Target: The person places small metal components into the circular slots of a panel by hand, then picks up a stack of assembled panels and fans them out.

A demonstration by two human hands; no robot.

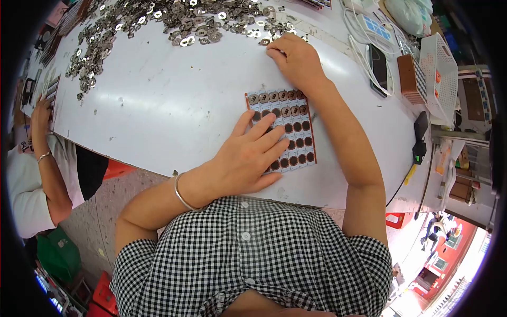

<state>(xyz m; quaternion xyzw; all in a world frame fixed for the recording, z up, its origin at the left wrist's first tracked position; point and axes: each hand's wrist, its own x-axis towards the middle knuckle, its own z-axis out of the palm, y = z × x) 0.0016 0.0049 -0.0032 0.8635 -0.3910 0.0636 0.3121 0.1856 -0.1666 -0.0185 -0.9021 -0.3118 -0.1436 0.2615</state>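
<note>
Head view: gridded panel [297, 127] on the white table [158, 132], just right of centre frame, under a spread, open left hand [248, 156]. Metal discs [273, 96] along the top row, bare dark circles [300, 143] lower down, so looks like mid-filling. At upper middle, a curled right hand [300, 59] by the disc pile [203, 24], can't tell if pinching one. Next, probably calls for one clean pickup and square placement

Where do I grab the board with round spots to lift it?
I'd grip the board by its red right edge, coming from the right: that edge is mostly uncovered, while the left hand covers much of the left. It lies flat; keep it level: metal pieces sit on the far rows.
</note>
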